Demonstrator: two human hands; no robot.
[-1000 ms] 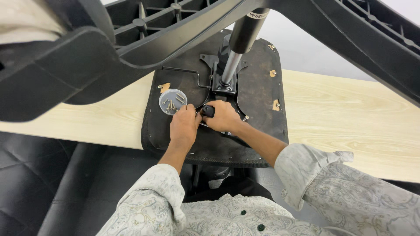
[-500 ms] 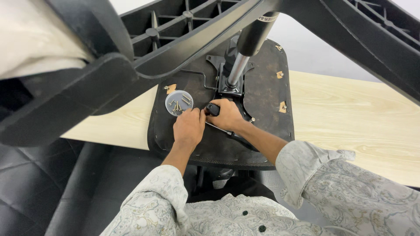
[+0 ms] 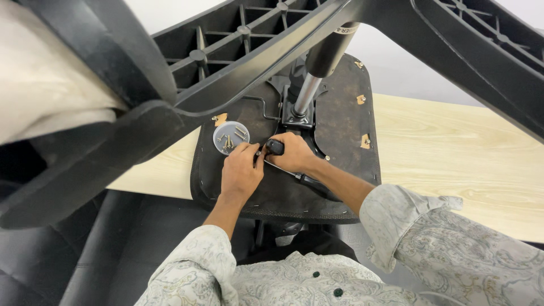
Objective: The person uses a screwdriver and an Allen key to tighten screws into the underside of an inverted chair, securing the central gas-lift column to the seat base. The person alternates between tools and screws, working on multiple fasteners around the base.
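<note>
An upturned office chair lies on a pale wooden table [image 3: 442,153], its dark seat underside [image 3: 340,119] facing up. My right hand [image 3: 297,156] is wrapped round a black-handled tool [image 3: 275,147] beside the metal mechanism plate [image 3: 294,116] at the foot of the gas cylinder [image 3: 318,71]. My left hand [image 3: 241,173] rests against the tool's tip with its fingers pinched there; whatever it pinches is hidden. A small clear round dish [image 3: 230,137] holding several screws sits on the seat just left of my hands.
The black star-shaped chair base [image 3: 238,62] with its ribbed legs spreads overhead, close to the camera. A black lever [image 3: 309,181] runs under my right wrist. Small tan tabs [image 3: 365,141] mark the seat. Black cushioned seating [image 3: 68,243] lies below the table edge.
The view has shifted slightly, so the chair and table sit further right and higher. Both hands stay at the same spot by the mechanism plate.
</note>
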